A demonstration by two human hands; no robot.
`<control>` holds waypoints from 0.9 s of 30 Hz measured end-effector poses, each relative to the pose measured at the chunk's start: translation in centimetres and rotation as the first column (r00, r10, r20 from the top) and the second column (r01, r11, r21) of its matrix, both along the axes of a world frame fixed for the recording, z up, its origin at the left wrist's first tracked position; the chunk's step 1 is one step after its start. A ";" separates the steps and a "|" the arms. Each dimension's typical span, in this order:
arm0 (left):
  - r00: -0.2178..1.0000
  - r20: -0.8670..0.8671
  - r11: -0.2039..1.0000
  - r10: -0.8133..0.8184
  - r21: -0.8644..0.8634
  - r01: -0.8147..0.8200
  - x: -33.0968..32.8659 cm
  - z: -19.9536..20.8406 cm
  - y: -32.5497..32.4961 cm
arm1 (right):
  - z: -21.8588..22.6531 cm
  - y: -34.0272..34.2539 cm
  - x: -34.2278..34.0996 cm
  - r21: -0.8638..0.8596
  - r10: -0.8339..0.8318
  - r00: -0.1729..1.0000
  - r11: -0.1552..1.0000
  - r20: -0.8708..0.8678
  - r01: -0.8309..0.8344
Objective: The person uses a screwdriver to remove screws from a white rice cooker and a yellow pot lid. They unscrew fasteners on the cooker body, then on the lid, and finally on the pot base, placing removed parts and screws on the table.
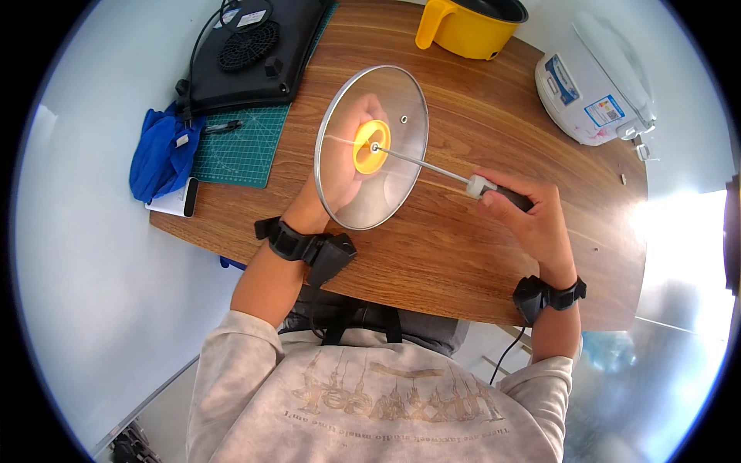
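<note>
Our left hand [351, 166] grips the knob [371, 147] behind the upright glass lid [372, 147] above the counter [463, 255], steadying it, while our right hand [532, 216], closed on the screwdriver [455, 176], meets its centre screw.

A wooden table [463, 255] with a rounded edge fills the middle of the view. Around it, the floor [85, 293] is pale grey and smooth. To the right of the fingers, strong light [679, 224] falls on the floor and makes a white glare. The far corner shows a light, plain surface behind the table.
</note>
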State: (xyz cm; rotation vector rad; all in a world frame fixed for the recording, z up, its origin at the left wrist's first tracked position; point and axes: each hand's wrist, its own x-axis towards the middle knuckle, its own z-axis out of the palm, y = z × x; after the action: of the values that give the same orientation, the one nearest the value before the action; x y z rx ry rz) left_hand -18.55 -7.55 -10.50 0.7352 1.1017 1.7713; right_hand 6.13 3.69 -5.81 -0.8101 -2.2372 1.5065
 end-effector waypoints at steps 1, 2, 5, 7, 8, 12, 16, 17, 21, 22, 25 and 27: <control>0.998 -0.069 0.999 -0.011 0.040 0.014 0.0 -0.4 0.3 | 0.2 0.1 0.1 0.038 0.014 1.000 0.999 -0.006 -0.014; 0.990 -0.138 0.996 -0.019 0.079 0.030 -0.1 -0.7 0.4 | 0.5 0.3 0.2 0.077 0.029 1.000 0.997 -0.012 -0.028; 0.991 -0.075 0.994 -0.111 -0.033 0.108 -0.1 -0.1 -0.2 | 0.8 0.3 0.3 0.195 0.036 0.998 0.980 -0.047 -0.026; 0.995 -0.054 0.993 -0.086 -0.091 0.081 0.0 0.2 -0.4 | 0.6 0.2 0.2 0.262 0.029 0.997 0.965 -0.075 -0.008; 0.996 -0.044 0.990 -0.075 -0.119 0.069 0.0 0.2 -0.5 | 0.5 0.2 0.2 0.288 0.025 0.996 0.958 -0.089 0.001; 0.982 -0.188 0.998 -0.037 -0.051 0.027 -0.5 -1.1 -0.2 | 0.7 0.0 0.0 0.509 0.020 0.998 0.860 -0.066 0.017; 0.996 -0.053 0.992 -0.070 -0.110 0.064 -0.4 0.3 -0.3 | 0.7 -0.1 -0.2 0.620 0.023 0.997 0.784 -0.080 0.032; 0.996 -0.030 0.991 -0.087 -0.106 0.084 -0.5 0.4 -0.4 | 0.7 -0.1 -0.3 0.614 0.021 0.996 0.788 -0.086 0.036; 0.989 0.089 0.991 -0.121 -0.054 0.126 -1.2 -0.1 -0.2 | 0.6 -0.5 -0.4 0.446 -0.011 0.992 0.893 -0.126 0.067; 0.991 0.102 0.995 -0.088 -0.042 0.092 -1.0 -0.3 0.0 | 0.4 -0.6 -0.4 0.381 -0.021 0.990 0.922 -0.138 0.073; 0.989 0.132 0.997 -0.071 -0.010 0.073 -0.8 -0.5 0.1 | 0.2 -0.6 -0.2 0.164 -0.070 0.987 0.982 -0.147 0.095; 0.987 0.148 0.998 -0.056 -0.006 0.057 -0.7 -0.5 0.0 | 0.3 -0.4 -0.1 -0.003 -0.121 0.986 0.993 -0.118 0.121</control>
State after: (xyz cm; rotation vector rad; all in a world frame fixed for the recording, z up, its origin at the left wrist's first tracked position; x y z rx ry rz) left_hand -19.30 -7.59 -10.95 0.6127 0.9812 1.7413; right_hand 6.06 3.25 -5.51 -0.8179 -2.0667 1.4538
